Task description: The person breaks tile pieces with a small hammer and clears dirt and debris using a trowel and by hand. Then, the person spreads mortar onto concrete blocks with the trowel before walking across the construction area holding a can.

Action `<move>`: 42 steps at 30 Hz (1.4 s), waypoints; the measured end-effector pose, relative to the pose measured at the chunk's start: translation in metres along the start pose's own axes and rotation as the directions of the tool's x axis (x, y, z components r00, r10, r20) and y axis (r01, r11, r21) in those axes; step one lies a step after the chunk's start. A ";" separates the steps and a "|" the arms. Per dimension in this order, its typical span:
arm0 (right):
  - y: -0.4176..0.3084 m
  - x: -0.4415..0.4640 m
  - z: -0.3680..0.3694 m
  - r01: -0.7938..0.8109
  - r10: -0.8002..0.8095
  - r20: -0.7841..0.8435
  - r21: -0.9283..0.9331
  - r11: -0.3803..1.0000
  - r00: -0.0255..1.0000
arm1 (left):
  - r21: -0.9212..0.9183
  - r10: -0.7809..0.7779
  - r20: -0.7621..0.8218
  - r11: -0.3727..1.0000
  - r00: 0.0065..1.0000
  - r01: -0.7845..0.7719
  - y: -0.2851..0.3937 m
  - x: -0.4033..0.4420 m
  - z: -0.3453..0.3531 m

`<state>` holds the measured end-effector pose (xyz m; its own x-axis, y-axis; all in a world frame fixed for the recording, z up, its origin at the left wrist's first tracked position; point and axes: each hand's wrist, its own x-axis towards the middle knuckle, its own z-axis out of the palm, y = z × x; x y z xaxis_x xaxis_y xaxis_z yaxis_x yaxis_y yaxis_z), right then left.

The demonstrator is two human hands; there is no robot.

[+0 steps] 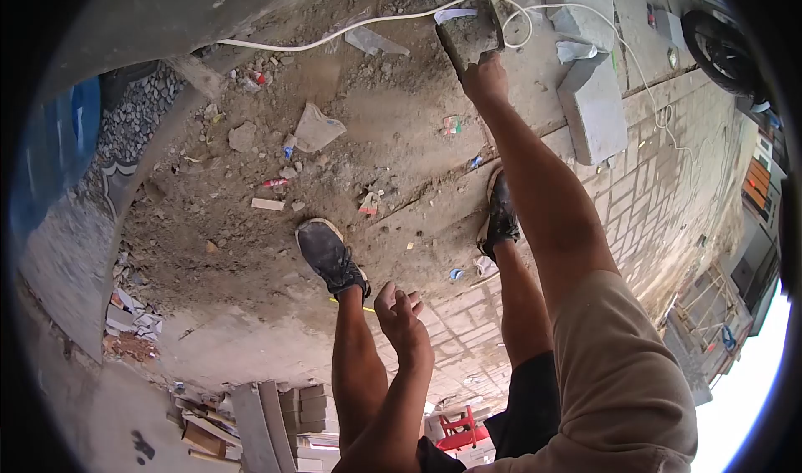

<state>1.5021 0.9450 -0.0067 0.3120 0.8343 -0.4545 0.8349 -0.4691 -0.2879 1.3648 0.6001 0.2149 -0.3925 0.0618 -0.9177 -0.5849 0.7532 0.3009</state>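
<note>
My right hand (485,80) reaches far forward, its fingers closed around the near edge of a dustpan-like scoop (449,47) with dark raised sides. Dirt shows between the sides, and a pale strip lies at the far end. A white cable (368,29) runs across the scoop's far part. My left hand (401,316) hangs in front of my left leg, fingers loosely bent and apart, holding nothing. Below it is my dark left shoe (326,252), standing on the dirt-covered ground (242,264).
Pale concrete blocks (595,118) lie right of the scoop. Plastic scraps (317,129), wrappers and stones litter the dirt. A black tire (725,55) stands at the far right, a heap of gravel (146,110) at left. Paving (643,172) stretches along the right.
</note>
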 end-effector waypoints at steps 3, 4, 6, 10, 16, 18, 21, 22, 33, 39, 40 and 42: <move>0.004 -0.029 -0.005 0.154 -0.148 0.153 -0.027 0.988 0.977 | 0.001 0.005 0.013 1.000 1.000 -0.005 0.005 0.001 0.007; 0.018 -0.037 -0.002 0.178 -0.177 0.143 0.004 0.984 0.974 | -0.006 0.002 0.016 1.000 1.000 -0.002 0.007 0.002 0.010; 0.032 -0.034 -0.005 0.204 -0.205 0.049 0.015 0.979 0.978 | 0.015 0.002 -0.005 1.000 1.000 -0.002 0.009 0.008 0.013; 0.043 0.021 -0.015 -0.132 0.140 -0.051 0.132 0.982 0.989 | -0.017 0.036 -0.008 0.999 0.999 -0.036 0.024 0.019 0.012; 0.038 0.033 -0.026 -0.080 0.080 0.019 0.009 0.997 0.997 | 0.010 0.041 0.243 0.999 0.969 -0.045 0.083 0.062 0.030; 0.048 0.029 -0.017 0.083 -0.086 -0.037 -0.089 0.993 0.996 | -0.017 0.152 0.323 0.988 0.934 -0.155 0.127 0.113 0.064; 0.043 0.025 -0.022 0.081 -0.090 -0.052 -0.159 0.984 0.995 | -0.202 0.253 0.416 0.962 0.873 -0.183 0.204 0.201 0.125; 0.048 0.038 -0.011 0.088 -0.094 -0.059 -0.093 0.992 0.994 | -0.236 0.256 0.465 0.958 0.847 -0.160 0.231 0.220 0.144; 0.019 -0.084 0.045 0.277 -0.321 0.186 0.226 0.934 0.929 | -0.508 0.404 0.542 0.856 0.737 -0.096 0.288 0.200 0.176; 0.012 -0.077 0.080 0.246 -0.264 0.036 0.256 0.935 0.964 | -0.568 0.499 0.624 0.818 0.601 -0.090 0.295 0.136 0.157; 0.009 -0.071 0.068 0.282 -0.302 0.048 0.247 0.927 0.952 | -0.556 0.460 0.612 0.829 0.643 -0.065 0.293 0.131 0.153; -0.008 -0.059 0.051 0.412 -0.418 -0.005 0.175 0.894 0.908 | -0.538 0.415 0.607 0.842 0.678 -0.033 0.293 0.129 0.146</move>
<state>1.4538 0.8854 -0.0206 -0.0633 0.9555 -0.2882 0.7959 -0.1259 -0.5922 1.2466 0.9244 0.1467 -0.0776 0.7518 -0.6548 -0.8619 0.2795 0.4230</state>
